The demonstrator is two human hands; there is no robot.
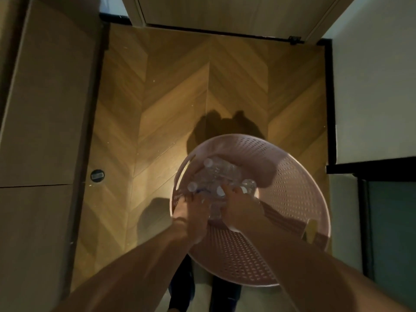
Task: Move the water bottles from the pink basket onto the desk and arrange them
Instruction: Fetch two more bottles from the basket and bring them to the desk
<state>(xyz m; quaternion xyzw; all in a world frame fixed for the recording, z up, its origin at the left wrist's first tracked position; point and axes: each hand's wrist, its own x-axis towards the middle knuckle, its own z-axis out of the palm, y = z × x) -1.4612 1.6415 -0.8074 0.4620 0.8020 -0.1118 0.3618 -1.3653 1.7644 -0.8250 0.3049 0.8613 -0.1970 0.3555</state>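
Observation:
A round pink perforated basket (292,194) stands on the wooden floor below me. Several clear plastic water bottles (216,174) with white caps lie piled in its left side. Both my hands reach down into the basket. My left hand (191,210) lies over the near bottles, and its fingers curl onto them. Beside it, my right hand (240,208) grips a bottle near its white cap (220,191). The desk is out of view.
Chevron wooden floor (180,97) spreads ahead to a closed door (225,10). Tall brown cabinet fronts (45,109) line the left. A white wall (371,86) and a dark glass panel (391,221) stand on the right. A round floor stop (97,175) sits by the cabinet.

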